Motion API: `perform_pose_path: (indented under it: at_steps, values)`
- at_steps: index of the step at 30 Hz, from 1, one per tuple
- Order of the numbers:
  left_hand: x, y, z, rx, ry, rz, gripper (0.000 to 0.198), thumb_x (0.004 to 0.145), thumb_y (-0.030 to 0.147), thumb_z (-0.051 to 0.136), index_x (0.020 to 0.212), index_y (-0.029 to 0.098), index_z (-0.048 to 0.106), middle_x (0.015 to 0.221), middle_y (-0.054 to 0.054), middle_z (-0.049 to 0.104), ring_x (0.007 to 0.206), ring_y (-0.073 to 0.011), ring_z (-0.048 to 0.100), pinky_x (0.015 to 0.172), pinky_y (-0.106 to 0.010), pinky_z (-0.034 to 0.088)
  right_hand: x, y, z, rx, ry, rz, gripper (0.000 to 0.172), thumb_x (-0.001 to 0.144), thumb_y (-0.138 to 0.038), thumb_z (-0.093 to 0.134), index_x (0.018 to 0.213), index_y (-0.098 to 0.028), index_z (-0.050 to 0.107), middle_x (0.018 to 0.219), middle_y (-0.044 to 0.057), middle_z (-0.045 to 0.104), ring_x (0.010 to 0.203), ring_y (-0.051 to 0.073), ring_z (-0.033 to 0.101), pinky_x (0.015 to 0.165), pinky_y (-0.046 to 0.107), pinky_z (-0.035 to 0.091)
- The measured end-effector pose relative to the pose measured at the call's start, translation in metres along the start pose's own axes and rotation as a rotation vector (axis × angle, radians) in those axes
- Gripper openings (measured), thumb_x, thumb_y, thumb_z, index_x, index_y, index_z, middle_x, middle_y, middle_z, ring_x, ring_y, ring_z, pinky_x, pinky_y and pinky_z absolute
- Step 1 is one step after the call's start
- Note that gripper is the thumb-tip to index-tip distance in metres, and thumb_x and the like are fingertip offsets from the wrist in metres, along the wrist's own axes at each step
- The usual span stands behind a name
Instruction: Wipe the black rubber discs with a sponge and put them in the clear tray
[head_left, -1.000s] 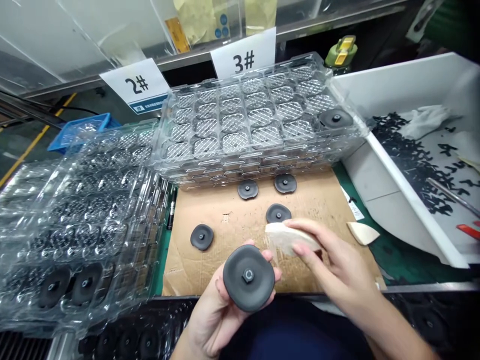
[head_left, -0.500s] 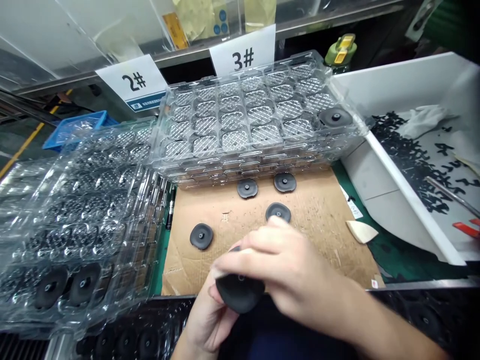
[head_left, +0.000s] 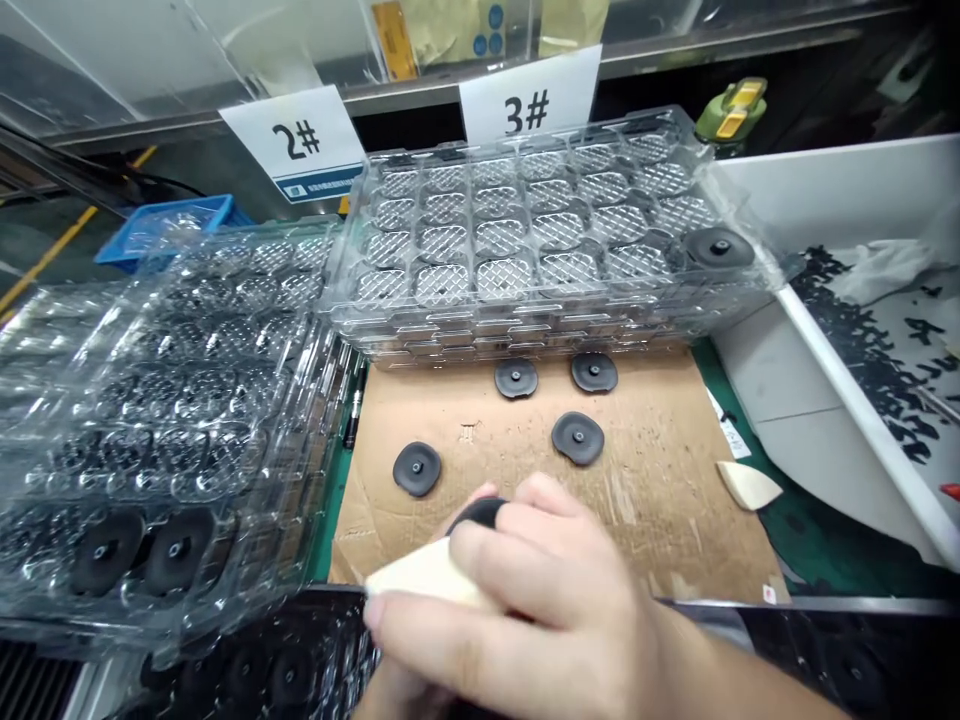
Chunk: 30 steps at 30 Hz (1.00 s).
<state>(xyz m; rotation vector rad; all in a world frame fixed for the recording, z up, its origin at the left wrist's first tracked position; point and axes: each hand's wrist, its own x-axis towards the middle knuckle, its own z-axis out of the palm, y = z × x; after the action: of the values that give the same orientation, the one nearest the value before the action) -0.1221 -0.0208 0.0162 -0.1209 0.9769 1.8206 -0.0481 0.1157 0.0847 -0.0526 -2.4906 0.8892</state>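
Observation:
My right hand [head_left: 525,600] is closed on a cream-coloured wedge [head_left: 427,580], which lies against a black rounded disc [head_left: 480,512]. Beneath it is my left hand [head_left: 397,690], mostly hidden; its fingertips show behind the disc, which it grips. Most of that disc is covered by my right hand. On the cardboard sheet [head_left: 517,540] ahead lie several loose black discs with a small central stud, among them one disc [head_left: 578,438] nearest my right hand and another disc [head_left: 417,469] to the left. A second cream wedge [head_left: 750,486] rests at the cardboard's right edge.
Behind the cardboard stands a stack of clear compartment trays [head_left: 502,280], with one disc [head_left: 718,247] in its right corner. More clear trays [head_left: 187,390] fill the left side. On the right, a white bin [head_left: 847,400] holds small black scraps and a white glove [head_left: 877,268].
My right hand has turned and moved slightly down and left over the held disc. The cream wedge in it now shows plainly, while the disc is more covered. The view has shifted a little.

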Motion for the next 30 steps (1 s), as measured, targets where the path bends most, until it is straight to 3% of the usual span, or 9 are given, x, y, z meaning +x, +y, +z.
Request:
perform_pose_path:
  at_steps: [2, 7, 12, 15, 17, 20, 24, 27, 30]
  values:
    - [0.002, 0.001, -0.002, -0.027, -0.014, 0.033, 0.052, 0.066, 0.04, 0.069, 0.117, 0.034, 0.055, 0.088, 0.003, 0.068, 0.091, -0.0221, 0.062, 0.09, -0.037, 0.046, 0.001, 0.011, 0.005, 0.098, -0.007, 0.044, 0.028, 0.09, -0.021, 0.04, 0.108, -0.026, 0.059, 0.077, -0.001, 0.063, 0.068, 0.012, 0.052, 0.064, 0.029, 0.033]
    - [0.002, 0.012, -0.008, -0.172, -0.062, -0.035, 0.052, 0.062, 0.045, 0.068, 0.112, 0.033, 0.059, 0.12, -0.004, 0.059, 0.102, -0.0243, 0.059, 0.091, -0.033, 0.045, -0.031, 0.05, 0.029, 0.079, -0.068, 0.478, 0.029, 0.09, -0.02, 0.043, 0.115, -0.027, 0.055, 0.1, 0.002, 0.064, 0.084, 0.014, 0.057, 0.072, 0.028, 0.04]
    - [-0.001, 0.02, -0.014, -0.217, -0.09, -0.066, 0.044, 0.069, 0.042, 0.064, 0.112, 0.033, 0.059, 0.12, -0.002, 0.06, 0.106, -0.0241, 0.057, 0.099, -0.038, 0.038, -0.073, 0.062, 0.072, 0.057, -0.223, 0.472, 0.025, 0.088, -0.017, 0.043, 0.104, -0.022, 0.061, 0.079, 0.002, 0.065, 0.072, 0.015, 0.059, 0.068, 0.031, 0.043]
    - [-0.001, 0.02, -0.013, -0.203, -0.105, -0.082, 0.049, 0.065, 0.043, 0.066, 0.113, 0.032, 0.059, 0.123, -0.003, 0.058, 0.108, -0.0248, 0.056, 0.096, -0.035, 0.041, -0.066, 0.057, 0.066, 0.041, -0.175, 0.511, 0.027, 0.087, -0.017, 0.044, 0.109, -0.022, 0.059, 0.084, 0.003, 0.066, 0.076, 0.016, 0.059, 0.07, 0.033, 0.045]
    - [0.001, 0.018, -0.011, -0.195, -0.11, -0.078, 0.052, 0.063, 0.041, 0.068, 0.113, 0.032, 0.058, 0.123, -0.003, 0.057, 0.109, -0.0261, 0.055, 0.094, -0.035, 0.043, -0.049, 0.045, 0.049, 0.042, -0.034, 0.545, 0.029, 0.087, -0.02, 0.046, 0.114, -0.024, 0.056, 0.098, 0.004, 0.065, 0.085, 0.017, 0.059, 0.073, 0.032, 0.046]
    - [0.003, 0.013, -0.008, -0.16, -0.066, -0.05, 0.053, 0.065, 0.037, 0.069, 0.116, 0.031, 0.056, 0.124, -0.003, 0.057, 0.114, -0.026, 0.05, 0.098, -0.037, 0.04, -0.021, 0.015, 0.025, 0.074, 0.153, 0.424, 0.034, 0.084, -0.017, 0.049, 0.117, -0.022, 0.052, 0.108, 0.004, 0.062, 0.091, 0.017, 0.058, 0.076, 0.029, 0.047]
    - [0.004, 0.01, -0.005, -0.111, -0.043, -0.059, 0.046, 0.068, 0.034, 0.069, 0.113, 0.031, 0.058, 0.116, -0.002, 0.061, 0.112, -0.0241, 0.053, 0.101, -0.038, 0.036, -0.004, -0.016, 0.018, 0.167, 0.024, 0.111, 0.029, 0.083, -0.01, 0.044, 0.109, -0.013, 0.056, 0.085, 0.005, 0.066, 0.075, 0.014, 0.06, 0.071, 0.028, 0.048]
    - [0.004, 0.008, -0.003, -0.086, -0.031, 0.004, 0.05, 0.06, 0.036, 0.074, 0.108, 0.03, 0.061, 0.113, -0.002, 0.063, 0.106, -0.025, 0.057, 0.097, -0.038, 0.04, 0.0, -0.019, 0.021, 0.15, -0.106, 0.163, 0.026, 0.084, -0.01, 0.042, 0.104, -0.015, 0.059, 0.083, 0.004, 0.065, 0.073, 0.014, 0.058, 0.07, 0.027, 0.048]
    - [0.003, 0.008, 0.0, -0.073, -0.045, -0.043, 0.046, 0.064, 0.04, 0.07, 0.108, 0.029, 0.062, 0.115, -0.002, 0.062, 0.114, -0.0231, 0.051, 0.098, -0.032, 0.039, 0.003, -0.015, 0.024, 0.056, -0.03, 0.15, 0.03, 0.085, -0.013, 0.039, 0.11, -0.01, 0.056, 0.082, 0.007, 0.064, 0.072, 0.017, 0.057, 0.068, 0.033, 0.046]
